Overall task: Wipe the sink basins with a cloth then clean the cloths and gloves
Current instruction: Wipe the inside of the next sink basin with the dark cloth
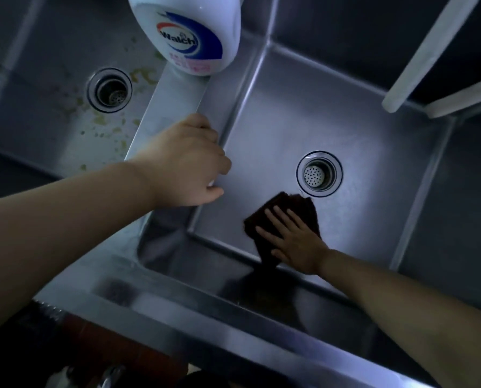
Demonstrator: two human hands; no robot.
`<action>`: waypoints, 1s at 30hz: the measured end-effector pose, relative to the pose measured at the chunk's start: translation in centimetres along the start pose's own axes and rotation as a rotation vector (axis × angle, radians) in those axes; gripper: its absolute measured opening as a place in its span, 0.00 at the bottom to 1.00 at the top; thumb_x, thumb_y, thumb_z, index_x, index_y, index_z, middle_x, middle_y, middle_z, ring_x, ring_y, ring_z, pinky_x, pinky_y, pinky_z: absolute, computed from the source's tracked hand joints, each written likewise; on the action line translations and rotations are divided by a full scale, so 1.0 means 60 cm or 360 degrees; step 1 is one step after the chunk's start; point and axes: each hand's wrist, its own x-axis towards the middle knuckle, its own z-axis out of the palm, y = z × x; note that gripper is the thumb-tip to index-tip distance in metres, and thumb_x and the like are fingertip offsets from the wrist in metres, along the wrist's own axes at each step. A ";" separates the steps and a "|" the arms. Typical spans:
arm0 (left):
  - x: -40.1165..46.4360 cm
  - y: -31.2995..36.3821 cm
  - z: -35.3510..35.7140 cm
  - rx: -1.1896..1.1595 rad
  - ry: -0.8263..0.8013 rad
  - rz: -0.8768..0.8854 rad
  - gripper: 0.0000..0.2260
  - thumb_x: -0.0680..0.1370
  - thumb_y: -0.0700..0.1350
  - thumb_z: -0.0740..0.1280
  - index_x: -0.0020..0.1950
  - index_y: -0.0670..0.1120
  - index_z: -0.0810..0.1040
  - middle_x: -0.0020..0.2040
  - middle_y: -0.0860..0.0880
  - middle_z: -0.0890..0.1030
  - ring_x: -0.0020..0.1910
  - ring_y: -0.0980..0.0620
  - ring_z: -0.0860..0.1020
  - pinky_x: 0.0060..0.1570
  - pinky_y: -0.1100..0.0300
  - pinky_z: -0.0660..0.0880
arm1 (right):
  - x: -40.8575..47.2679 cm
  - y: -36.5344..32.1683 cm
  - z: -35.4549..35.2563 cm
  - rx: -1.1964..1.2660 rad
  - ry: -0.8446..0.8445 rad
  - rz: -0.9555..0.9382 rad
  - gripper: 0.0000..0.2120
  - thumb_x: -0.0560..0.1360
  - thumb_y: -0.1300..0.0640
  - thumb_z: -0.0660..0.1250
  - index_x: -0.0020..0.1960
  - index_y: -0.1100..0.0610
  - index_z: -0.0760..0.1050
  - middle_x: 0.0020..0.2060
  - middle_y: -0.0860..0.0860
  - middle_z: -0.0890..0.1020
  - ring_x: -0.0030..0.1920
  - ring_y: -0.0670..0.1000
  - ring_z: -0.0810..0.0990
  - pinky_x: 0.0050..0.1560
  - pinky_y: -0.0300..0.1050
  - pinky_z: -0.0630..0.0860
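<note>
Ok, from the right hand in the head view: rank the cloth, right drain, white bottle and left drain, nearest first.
1. Cloth: under the right hand.
2. Right drain: just beyond the cloth.
3. White bottle: on the divider, far end.
4. Left drain: in the other, left basin.

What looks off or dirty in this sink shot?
The left basin has yellowish-green specks and smears scattered around its drain, so it looks unwiped. The right basin, where the right hand presses the dark cloth, looks clean. A white bottle stands on the divider, near its edge.
</note>
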 end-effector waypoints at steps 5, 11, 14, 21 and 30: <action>-0.001 -0.006 0.010 0.0012 0.0003 -0.0033 0.14 0.71 0.58 0.63 0.46 0.51 0.82 0.38 0.52 0.83 0.44 0.49 0.77 0.58 0.58 0.58 | -0.069 0.021 0.006 -0.0084 -0.0129 0.0011 0.30 0.72 0.45 0.57 0.73 0.53 0.63 0.70 0.62 0.67 0.69 0.65 0.65 0.70 0.62 0.58; 0.001 -0.008 0.015 0.0006 0.0026 -0.0065 0.07 0.69 0.49 0.63 0.35 0.48 0.77 0.33 0.51 0.80 0.40 0.47 0.75 0.56 0.58 0.59 | 0.094 0.033 -0.024 0.0140 0.0004 0.0526 0.35 0.70 0.48 0.59 0.75 0.53 0.57 0.74 0.64 0.58 0.73 0.67 0.54 0.71 0.61 0.47; 0.001 -0.010 0.018 0.0002 0.0075 -0.0039 0.07 0.69 0.48 0.65 0.35 0.48 0.79 0.32 0.50 0.80 0.40 0.46 0.76 0.56 0.57 0.61 | 0.185 0.042 -0.042 0.0228 0.0034 0.0796 0.36 0.74 0.47 0.59 0.77 0.50 0.46 0.76 0.62 0.46 0.75 0.63 0.42 0.72 0.57 0.37; 0.003 -0.009 0.021 0.0031 0.0130 0.0031 0.05 0.67 0.46 0.67 0.32 0.46 0.77 0.29 0.48 0.79 0.35 0.44 0.76 0.52 0.56 0.62 | 0.250 -0.033 -0.042 0.0166 0.0049 0.0394 0.33 0.79 0.45 0.55 0.77 0.53 0.46 0.76 0.62 0.46 0.75 0.65 0.40 0.69 0.59 0.30; 0.006 -0.002 0.013 0.0053 0.0076 -0.0070 0.05 0.66 0.45 0.68 0.30 0.46 0.76 0.28 0.48 0.78 0.34 0.44 0.76 0.53 0.57 0.63 | 0.185 -0.111 -0.006 0.0105 -0.0067 -0.0129 0.28 0.80 0.47 0.53 0.77 0.46 0.47 0.76 0.59 0.43 0.73 0.57 0.33 0.66 0.52 0.22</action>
